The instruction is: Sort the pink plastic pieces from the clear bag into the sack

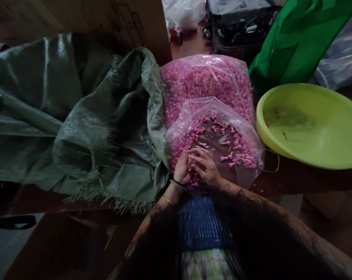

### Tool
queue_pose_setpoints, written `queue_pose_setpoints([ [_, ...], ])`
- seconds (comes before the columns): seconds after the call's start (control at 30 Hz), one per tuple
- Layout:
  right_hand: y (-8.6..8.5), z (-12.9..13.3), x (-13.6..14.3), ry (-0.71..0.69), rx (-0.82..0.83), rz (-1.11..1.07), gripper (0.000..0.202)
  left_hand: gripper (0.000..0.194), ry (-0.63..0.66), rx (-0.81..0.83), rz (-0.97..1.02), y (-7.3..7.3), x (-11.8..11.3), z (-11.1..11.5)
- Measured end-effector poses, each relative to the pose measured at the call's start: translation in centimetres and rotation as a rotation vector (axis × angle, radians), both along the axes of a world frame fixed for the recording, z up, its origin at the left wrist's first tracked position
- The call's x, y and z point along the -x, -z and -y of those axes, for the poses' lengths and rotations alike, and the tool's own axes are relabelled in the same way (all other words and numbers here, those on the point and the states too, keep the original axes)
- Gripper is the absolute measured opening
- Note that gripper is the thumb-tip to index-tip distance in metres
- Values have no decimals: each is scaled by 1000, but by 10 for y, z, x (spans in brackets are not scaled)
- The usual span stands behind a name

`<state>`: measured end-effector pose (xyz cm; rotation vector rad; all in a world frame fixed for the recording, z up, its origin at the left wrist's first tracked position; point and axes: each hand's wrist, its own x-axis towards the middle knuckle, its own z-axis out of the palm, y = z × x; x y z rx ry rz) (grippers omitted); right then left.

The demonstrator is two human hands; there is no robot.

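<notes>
My left hand (182, 170) and my right hand (207, 168) meet low over the opening of a clear plastic bag (213, 102). The fingers of both hands are bent and pressed together at the tips; whatever lies between them is hidden. Many small pink-headed pieces with orange stems (246, 158) are scattered on the bag and around its dark middle. A denser heap of pink pieces (177, 149) lies beside my left hand. Behind it rests a large clear bag packed with pink pieces (205, 79).
At the right stands a yellow-green basin (324, 128) with a few small bits inside. A dark green woven sack (85, 116) covers the left side. Further back are a cardboard box (106, 23), a green bag (298, 42) and an open black case (237, 39).
</notes>
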<state>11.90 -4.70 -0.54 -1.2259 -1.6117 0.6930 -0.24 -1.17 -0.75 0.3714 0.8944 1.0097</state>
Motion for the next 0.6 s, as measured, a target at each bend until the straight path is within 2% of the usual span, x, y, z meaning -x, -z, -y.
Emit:
queue_pose_setpoints([
  [0.07,1,5,-6,-24,-43,77,30,41,54,-96,-82,-5,7,0],
  [0.13,-3,6,-15,-53,-85,108,27,45,244,-230,-94,-14,16,0],
  [0.23,-14,5,-27,-166,-136,186,15,73,598,-394,-111,-31,31,-2],
  [0.27,-17,5,-30,-206,-139,202,13,80,673,-444,-154,-36,34,-4],
  [0.33,-21,7,-32,-259,-129,202,12,84,746,-544,-256,-43,37,-5],
  [0.43,-22,11,-32,-292,-81,155,18,84,674,-580,-303,-43,32,-3],
  [0.5,-20,13,-30,-286,-26,134,22,72,523,-460,-265,-38,22,3],
  [0.6,-16,14,-27,-235,22,144,30,51,228,-263,-212,-27,5,12],
])
